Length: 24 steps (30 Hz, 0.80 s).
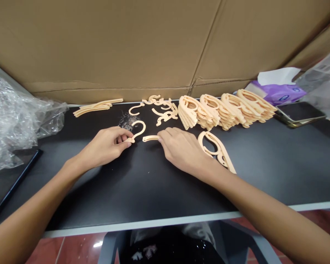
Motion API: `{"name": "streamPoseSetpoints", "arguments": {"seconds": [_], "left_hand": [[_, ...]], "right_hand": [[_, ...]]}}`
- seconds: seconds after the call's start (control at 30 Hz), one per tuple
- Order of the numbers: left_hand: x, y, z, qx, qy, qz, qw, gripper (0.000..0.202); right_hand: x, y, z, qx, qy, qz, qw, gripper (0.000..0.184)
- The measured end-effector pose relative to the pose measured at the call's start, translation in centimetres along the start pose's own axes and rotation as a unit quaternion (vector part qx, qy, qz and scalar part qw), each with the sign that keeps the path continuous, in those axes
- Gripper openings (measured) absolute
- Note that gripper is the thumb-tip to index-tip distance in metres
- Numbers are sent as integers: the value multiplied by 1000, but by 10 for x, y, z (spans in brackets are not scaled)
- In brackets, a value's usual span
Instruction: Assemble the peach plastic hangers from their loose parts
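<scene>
My left hand point(111, 145) pinches a cream plastic hanger hook point(142, 127) by its base, the curved end pointing up and right. Just to its right, my right hand point(178, 148) grips a cream hanger arm point(150, 138), whose tip points left at the hook's base. A small gap separates the two pieces. Behind the hands lie a loose hook point(136, 109) and a heap of several more hooks point(167, 114). A folded hanger point(224, 152) rests beside my right wrist, partly covered by it.
Several stacks of folded hangers point(209, 110) stand at the back right, near a purple tissue pack point(280, 91) and a phone point(301, 111). Hanger arms point(97, 107) are piled at the back left. Clear plastic wrap point(19, 121) covers the left side; cardboard point(112, 47) stands behind.
</scene>
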State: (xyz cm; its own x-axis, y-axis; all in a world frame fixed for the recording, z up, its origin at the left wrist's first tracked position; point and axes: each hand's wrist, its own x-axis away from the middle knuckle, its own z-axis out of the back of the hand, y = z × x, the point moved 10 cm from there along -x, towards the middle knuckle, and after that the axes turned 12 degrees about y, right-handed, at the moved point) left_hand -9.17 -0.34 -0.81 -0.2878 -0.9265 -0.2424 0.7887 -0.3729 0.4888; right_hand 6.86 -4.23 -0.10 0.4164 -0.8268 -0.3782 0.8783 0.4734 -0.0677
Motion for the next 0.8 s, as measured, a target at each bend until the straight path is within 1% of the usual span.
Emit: {"name": "streamPoseSetpoints", "arguments": {"seconds": [0.1,0.2,0.33,0.47,0.57,0.67,0.8], "left_hand": [[1,0,3,70,29,26,997,36],[2,7,5,129,51,26,990,34],[5,16,7,166,73,18,983,31],[7,15,4,205,89,29,974,26],[8,19,0,223,86,6,971,18],[10,23,-1,233,84,-12,969,14],[9,25,-2,223,70,-6,972,14]], "right_hand": [[0,2,3,-63,8,-24,998,29],[1,3,4,-106,8,-33,994,32],[2,5,0,-125,-27,-50,990,30],[1,7,0,-125,-42,-63,989,30],[1,3,-2,-91,-65,-40,993,32],[2,-4,-4,-34,-85,4,996,32],[3,-11,0,13,-56,56,997,27]]}}
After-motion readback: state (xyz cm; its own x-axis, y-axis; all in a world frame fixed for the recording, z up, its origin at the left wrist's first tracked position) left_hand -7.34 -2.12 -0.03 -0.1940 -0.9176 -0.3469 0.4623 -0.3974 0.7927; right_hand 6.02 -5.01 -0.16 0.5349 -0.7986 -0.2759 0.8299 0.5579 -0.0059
